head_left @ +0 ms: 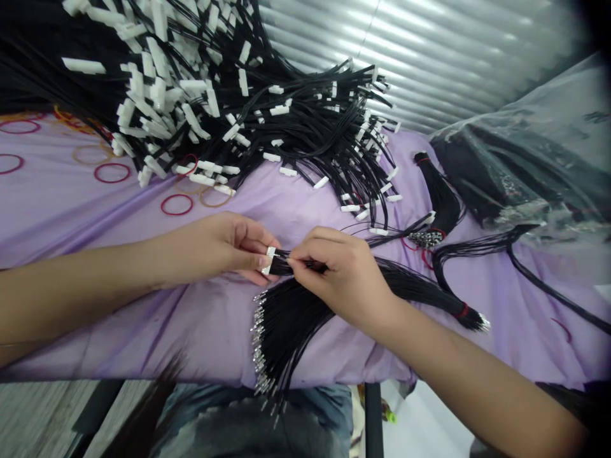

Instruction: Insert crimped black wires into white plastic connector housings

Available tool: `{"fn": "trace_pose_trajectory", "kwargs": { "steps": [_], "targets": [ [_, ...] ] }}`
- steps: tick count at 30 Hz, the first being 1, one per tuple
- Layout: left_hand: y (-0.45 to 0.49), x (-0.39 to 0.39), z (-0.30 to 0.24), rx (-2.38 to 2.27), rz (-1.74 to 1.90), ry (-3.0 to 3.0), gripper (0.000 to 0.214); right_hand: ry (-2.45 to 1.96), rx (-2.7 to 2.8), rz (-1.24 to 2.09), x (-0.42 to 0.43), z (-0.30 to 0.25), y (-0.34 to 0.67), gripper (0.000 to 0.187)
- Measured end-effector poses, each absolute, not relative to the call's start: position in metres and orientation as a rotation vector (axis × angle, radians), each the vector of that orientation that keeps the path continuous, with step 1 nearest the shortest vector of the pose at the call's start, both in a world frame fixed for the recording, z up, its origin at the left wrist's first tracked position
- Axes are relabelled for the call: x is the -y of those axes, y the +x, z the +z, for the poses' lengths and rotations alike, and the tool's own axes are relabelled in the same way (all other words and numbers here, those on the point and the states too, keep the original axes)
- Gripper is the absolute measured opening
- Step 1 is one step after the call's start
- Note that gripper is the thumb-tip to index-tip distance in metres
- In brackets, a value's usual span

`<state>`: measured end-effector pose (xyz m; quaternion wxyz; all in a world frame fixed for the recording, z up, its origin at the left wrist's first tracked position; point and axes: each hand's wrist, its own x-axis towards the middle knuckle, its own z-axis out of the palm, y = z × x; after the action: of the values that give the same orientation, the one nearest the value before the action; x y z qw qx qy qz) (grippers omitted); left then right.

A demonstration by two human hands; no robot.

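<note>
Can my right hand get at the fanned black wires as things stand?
Probably yes: the fanned black wires lie close beside the right hand, their silver tips uncovered, though its fingers look busy pinching near the white connector.

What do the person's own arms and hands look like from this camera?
Bare human hands serve as the grip: neither the left hand nor the right hand shows a glove or ring. The left forearm and right forearm are slim and bare, with no sleeve, watch or cable visible.
</note>
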<state>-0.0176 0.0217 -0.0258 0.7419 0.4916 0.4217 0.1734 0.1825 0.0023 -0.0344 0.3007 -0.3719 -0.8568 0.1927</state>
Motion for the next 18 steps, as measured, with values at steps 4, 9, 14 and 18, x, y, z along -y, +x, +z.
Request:
{"fn": "trace_pose_trajectory", "kwargs": {
  "steps": [4, 9, 14, 18],
  "targets": [
    [-0.0161, -0.0202, -0.0225, -0.982, 0.375, 1.056, 0.013, -0.956, 2.304, 0.447, -0.0027, -0.0329, 0.1829, 0.014],
    [-0.0173, -0.0208, -0.023, -0.943, 0.381, 1.056, 0.01, -0.956, 2.308, 0.423, -0.0039, -0.033, 0.1821, 0.014],
    [-0.0178, -0.0232, -0.0267, -0.973, 0.399, 1.022, 0.009, -0.961, 2.297, 0.325, -0.004, -0.0368, 0.1808, 0.017],
    [-0.0175, -0.0222, -0.0261, -0.966, 0.418, 0.994, 0.01, -0.946, 2.364, 0.154, -0.0015, -0.0386, 0.1813, 0.021]
  ]
}}
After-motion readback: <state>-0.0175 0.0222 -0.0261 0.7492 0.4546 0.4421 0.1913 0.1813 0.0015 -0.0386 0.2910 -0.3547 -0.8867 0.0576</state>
